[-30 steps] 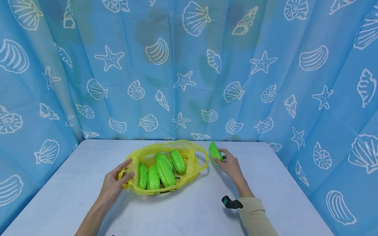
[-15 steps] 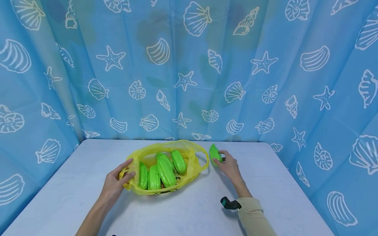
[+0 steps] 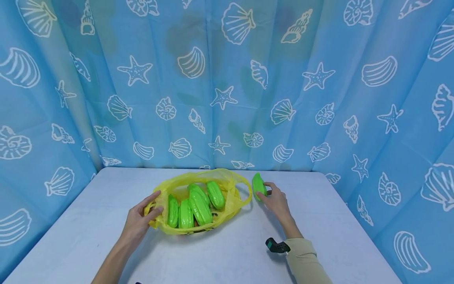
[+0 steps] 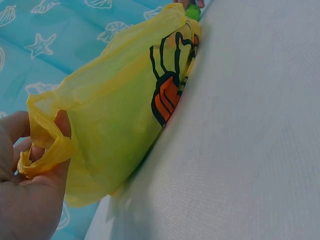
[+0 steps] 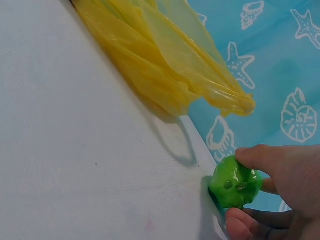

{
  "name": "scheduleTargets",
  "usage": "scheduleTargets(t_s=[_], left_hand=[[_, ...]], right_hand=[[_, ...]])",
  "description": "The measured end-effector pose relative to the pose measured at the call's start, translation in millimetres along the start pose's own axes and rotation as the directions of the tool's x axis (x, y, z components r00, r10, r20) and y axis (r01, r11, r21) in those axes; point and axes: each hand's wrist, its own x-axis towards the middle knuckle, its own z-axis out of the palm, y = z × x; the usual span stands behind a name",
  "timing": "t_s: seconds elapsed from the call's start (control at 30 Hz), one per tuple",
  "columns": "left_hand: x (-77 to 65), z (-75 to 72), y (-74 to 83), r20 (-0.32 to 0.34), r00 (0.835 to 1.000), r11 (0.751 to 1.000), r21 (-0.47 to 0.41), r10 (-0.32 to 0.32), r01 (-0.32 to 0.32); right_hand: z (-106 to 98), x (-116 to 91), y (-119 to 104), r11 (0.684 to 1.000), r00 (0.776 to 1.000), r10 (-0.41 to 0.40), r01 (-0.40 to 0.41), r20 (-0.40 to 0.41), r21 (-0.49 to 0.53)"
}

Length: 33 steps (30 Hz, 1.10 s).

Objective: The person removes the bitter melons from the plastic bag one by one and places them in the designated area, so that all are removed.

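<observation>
A yellow plastic bag (image 3: 232,201) lies with its mouth spread wide on the white table. Several glossy green, ridged, fruit-like pieces (image 3: 200,207) are inside. At the bag's left end my left hand (image 3: 140,217) holds the rim and handle, with the gathered plastic looped about the fingers in the left wrist view. To the right of the bag, my right hand (image 3: 274,199) grips another green ridged piece (image 5: 232,182) between thumb and fingers. That piece (image 3: 259,185) points away from me, beside the bag's right handle loop; its lumpy near end faces the right wrist camera.
The white table (image 3: 220,260) ends at a blue curtain (image 3: 227,130) with white shell and starfish prints. Black and orange printing (image 4: 170,92) shows on the bag's near side. A black device (image 3: 278,245) sits at my right wrist beside a beige sleeve (image 3: 306,256).
The green piece in my right hand has come down slightly since one second ago and stays by the bag's right handle. My left hand keeps its hold on the bag.
</observation>
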Motion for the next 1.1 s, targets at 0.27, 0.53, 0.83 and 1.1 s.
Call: scheduleTargets(t_s=[0.27, 0.53, 0.83, 1.1], left_hand=[[0.9, 0.2, 0.6, -0.003, 1.0, 1.0, -0.006, -0.011, 0.011], [2.0, -1.0, -0.5, 0.006, 1.0, 1.0, -0.006, -0.024, 0.024], [2.1, -1.6, -2.6, 0.007, 1.0, 1.0, -0.005, -0.026, 0.027], [1.0, -1.1, -0.8, -0.005, 1.0, 1.0, 0.0, -0.018, 0.018]], right_hand=[[-3.2, -0.2, 0.3, 1.0, 1.0, 0.012, -0.012, 0.006, 0.025], [-3.0, 1.0, 0.8, 0.999, 1.0, 0.026, -0.026, 0.013, 0.032], [-7.5, -2.4, 2.2, 1.0, 1.0, 0.018, -0.019, 0.011, 0.012], [-14.4, -1.1, 1.8, 1.0, 1.0, -0.004, 0.004, -0.017, -0.003]])
